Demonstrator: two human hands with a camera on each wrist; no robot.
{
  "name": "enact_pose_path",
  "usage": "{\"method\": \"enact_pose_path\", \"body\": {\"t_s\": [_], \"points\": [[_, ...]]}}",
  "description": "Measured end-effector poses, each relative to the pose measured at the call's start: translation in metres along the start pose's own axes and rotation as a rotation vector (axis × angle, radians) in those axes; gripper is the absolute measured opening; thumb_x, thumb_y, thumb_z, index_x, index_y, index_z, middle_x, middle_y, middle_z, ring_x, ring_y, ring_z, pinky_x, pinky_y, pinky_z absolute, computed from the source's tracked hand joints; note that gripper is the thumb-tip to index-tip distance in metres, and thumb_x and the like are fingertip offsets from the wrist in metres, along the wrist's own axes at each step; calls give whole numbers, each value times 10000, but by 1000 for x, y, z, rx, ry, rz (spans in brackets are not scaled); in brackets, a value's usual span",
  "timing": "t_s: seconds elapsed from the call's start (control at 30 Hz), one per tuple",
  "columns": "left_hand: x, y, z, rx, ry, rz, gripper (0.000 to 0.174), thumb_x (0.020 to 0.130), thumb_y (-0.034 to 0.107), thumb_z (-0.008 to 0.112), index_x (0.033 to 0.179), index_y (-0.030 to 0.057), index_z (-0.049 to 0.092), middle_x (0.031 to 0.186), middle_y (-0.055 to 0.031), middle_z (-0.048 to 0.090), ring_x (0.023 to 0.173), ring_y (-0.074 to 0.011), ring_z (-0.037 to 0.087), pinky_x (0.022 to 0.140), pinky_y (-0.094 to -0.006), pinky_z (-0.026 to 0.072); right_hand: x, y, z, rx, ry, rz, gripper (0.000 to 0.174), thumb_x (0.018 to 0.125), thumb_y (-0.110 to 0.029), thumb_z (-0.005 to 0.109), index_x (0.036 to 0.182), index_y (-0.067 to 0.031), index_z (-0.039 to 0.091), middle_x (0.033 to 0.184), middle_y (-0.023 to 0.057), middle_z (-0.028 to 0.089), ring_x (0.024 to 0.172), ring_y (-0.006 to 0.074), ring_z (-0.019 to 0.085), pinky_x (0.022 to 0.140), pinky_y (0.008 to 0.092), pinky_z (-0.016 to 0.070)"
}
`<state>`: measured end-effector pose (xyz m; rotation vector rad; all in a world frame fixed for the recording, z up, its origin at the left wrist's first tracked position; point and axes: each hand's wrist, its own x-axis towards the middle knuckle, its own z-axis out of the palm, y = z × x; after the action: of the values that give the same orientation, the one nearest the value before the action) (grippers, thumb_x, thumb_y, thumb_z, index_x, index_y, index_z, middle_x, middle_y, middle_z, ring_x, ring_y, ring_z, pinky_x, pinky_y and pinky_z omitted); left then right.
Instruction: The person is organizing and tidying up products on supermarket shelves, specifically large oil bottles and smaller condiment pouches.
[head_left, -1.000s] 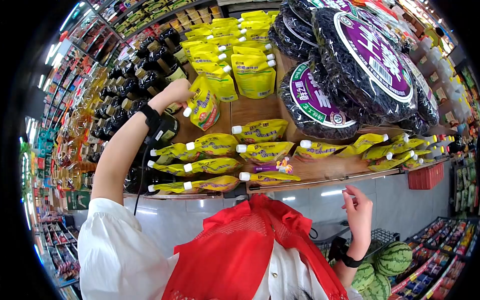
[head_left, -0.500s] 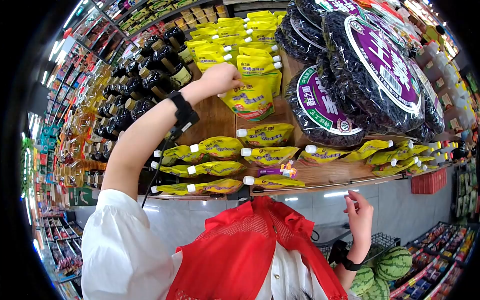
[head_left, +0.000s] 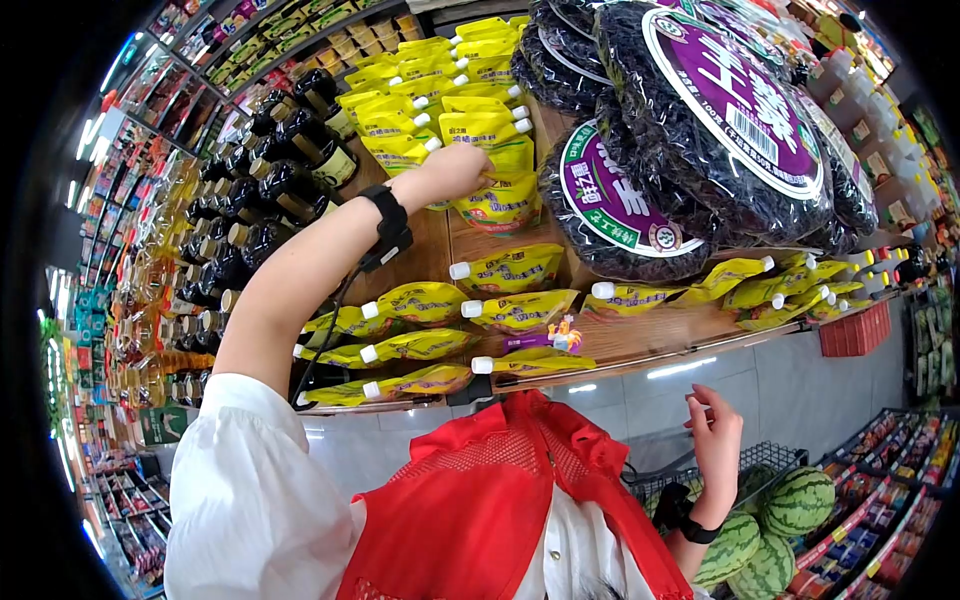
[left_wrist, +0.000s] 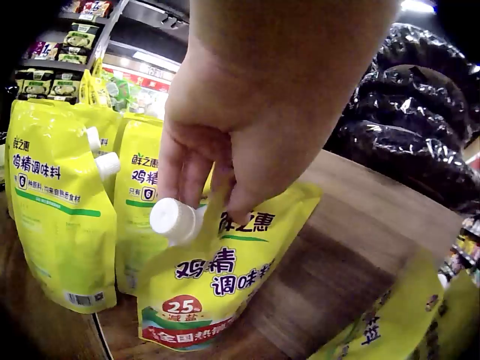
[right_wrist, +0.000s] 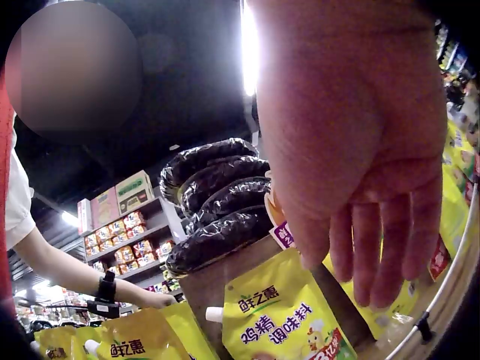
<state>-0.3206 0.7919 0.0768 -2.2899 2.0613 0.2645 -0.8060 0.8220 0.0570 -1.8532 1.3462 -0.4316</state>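
My left hand [head_left: 448,172] pinches the top edge of a yellow chicken seasoning pouch [left_wrist: 199,289], beside its white screw cap [left_wrist: 172,219]. The pouch leans slightly, its bottom at the wooden shelf, directly in front of rows of upright matching pouches [left_wrist: 60,217]. Fingertips are partly hidden behind its upper edge. Away from the display's front edge, my right hand [head_left: 715,435] hangs with loosely bent fingers and holds nothing. In the right wrist view its fingers [right_wrist: 367,262] overlap yellow pouches [right_wrist: 285,319] along the front.
Dark bottles [head_left: 300,150] crowd the left. Big purple-labelled round packs of seaweed [head_left: 740,110] are stacked to the right. Several pouches lie in rows along the front [head_left: 520,310]. A wire basket cart [head_left: 775,455] with watermelons [head_left: 800,500] stands lower right, near a red crate [head_left: 855,328].
My left hand has carried the pouch rightward from beside the dark bottles to in front of the upright pouches, and lowered it toward the shelf. The right hand stays nearly still.
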Motion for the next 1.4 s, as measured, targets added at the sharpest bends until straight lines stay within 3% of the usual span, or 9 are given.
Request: {"method": "enact_pose_path", "body": {"t_s": [0.23,0.3,0.43,0.5,0.93,1.13,1.33,1.4], "points": [[-15,10,-3,-49,11,-18,190,812,244,616,928,109,684,800,-163,644,753,-344,617,662,-431,488,4,-8,5,-22,-23,-31,214,850,-64,590,1036,40,607,810,108,653,568,129,591,514,252,468],[-17,12,-3,-57,-31,-48,218,809,263,609,940,102,675,835,-153,655,817,-331,624,700,-431,498,5,-11,7,-17,-23,-25,213,844,-85,588,1017,38,610,819,148,656,561,180,591,537,293,472],[-21,8,4,-107,-40,-79,224,809,275,606,935,102,674,830,-160,653,812,-336,623,696,-435,496,8,-14,9,-27,-41,-22,217,844,-86,590,1023,35,609,833,151,658,562,181,591,537,295,473],[-20,5,3,-98,-21,-13,220,813,252,612,928,75,673,793,-174,644,748,-347,617,663,-424,490,10,-13,12,-34,-58,-48,216,853,-78,592,1034,40,606,814,107,654,592,135,605,527,252,477],[-35,-2,-17,-254,49,98,233,826,250,611,914,43,671,804,-155,659,725,-307,635,664,-380,501,11,-17,20,-84,-89,-96,200,851,-73,590,1019,34,609,818,121,654,576,144,603,527,260,473],[-34,-46,-40,-160,251,-90,258,864,265,569,961,37,641,853,-149,656,794,-304,625,705,-376,493,5,-14,22,-78,-82,-90,200,853,-74,588,1019,34,610,820,120,654,579,146,608,520,262,478],[-37,-110,-1,24,523,-34,277,857,270,542,971,34,633,929,-166,641,890,-333,602,789,-420,480,-2,-10,24,-79,-73,-51,206,852,-72,588,1027,34,610,817,119,652,581,149,610,526,264,483],[-36,-112,2,-6,478,-74,259,866,259,537,961,34,623,936,-168,634,891,-330,598,779,-411,478,-4,-10,25,-97,-70,-57,208,853,-76,588,1027,35,610,810,121,650,579,147,607,525,265,481]]}}
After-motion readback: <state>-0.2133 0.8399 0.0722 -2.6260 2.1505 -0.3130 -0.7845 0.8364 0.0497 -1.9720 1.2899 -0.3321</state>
